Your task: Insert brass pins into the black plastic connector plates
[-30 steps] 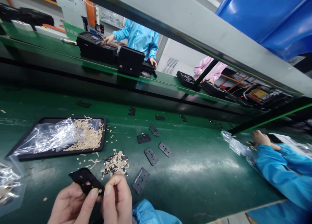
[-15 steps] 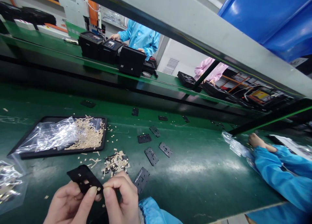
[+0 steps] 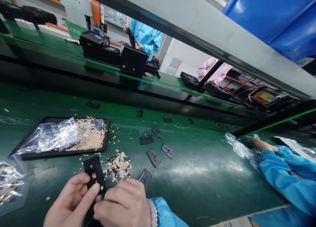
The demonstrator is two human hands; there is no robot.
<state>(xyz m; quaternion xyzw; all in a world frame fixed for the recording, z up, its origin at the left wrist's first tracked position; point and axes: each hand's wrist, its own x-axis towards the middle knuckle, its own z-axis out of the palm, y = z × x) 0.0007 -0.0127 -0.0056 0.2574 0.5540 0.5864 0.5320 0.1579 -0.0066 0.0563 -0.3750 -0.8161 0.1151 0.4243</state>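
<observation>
In my left hand (image 3: 71, 197) is a black plastic plate (image 3: 94, 171) with cut-outs and small tan pieces on its face; thumb and fingers pinch it by its sides. My right hand (image 3: 125, 202) is curled at the plate's lower end, back of the hand up, so its fingertips and anything in them are hidden. Just beyond the hands lies a pile of small tan and dark pieces (image 3: 118, 166). To the right of the pile, several similar black plates (image 3: 153, 157) lie on the green table, one partly behind my right hand.
A black tray (image 3: 107, 134) at the left bears clear plastic bags and tan strips. A clear bag of shiny metal parts (image 3: 11, 184) lies at the left edge. A co-worker's blue sleeves (image 3: 283, 167) rest at the right near crumpled plastic (image 3: 238, 146). A raised shelf (image 3: 61, 52) runs behind.
The black plate has turned more upright and shifted right in my left hand. My right hand has rolled over, hiding its fingertips. Across the shelf, a co-worker has lifted a dark object.
</observation>
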